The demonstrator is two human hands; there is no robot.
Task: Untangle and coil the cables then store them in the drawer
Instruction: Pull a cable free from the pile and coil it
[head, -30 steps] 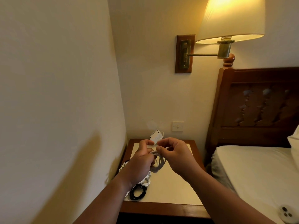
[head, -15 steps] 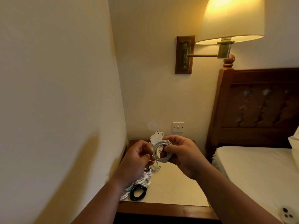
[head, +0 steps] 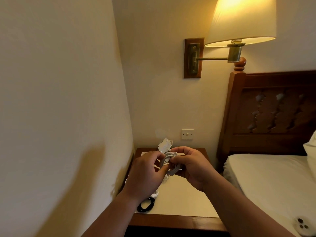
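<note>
The white cable coil (head: 170,165) is up over the back left of the nightstand (head: 188,199). The left hand (head: 145,175) pinches its left side, the right hand (head: 191,168) pinches the top w/ thumb & fingers. Prob light, soft, springy: loops may pop open, so hold across all loops. The black cable (head: 145,205) lies near the front left corner.

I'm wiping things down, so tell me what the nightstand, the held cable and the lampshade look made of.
Nightstand: reddish-brown wood rim, satin sheen; pale inset top, likely laminate.
White cable coil: smooth plastic or rubber jacket, bends in tight loops.
Lampshade: matte cream fabric or paper, light glowing through.
</note>
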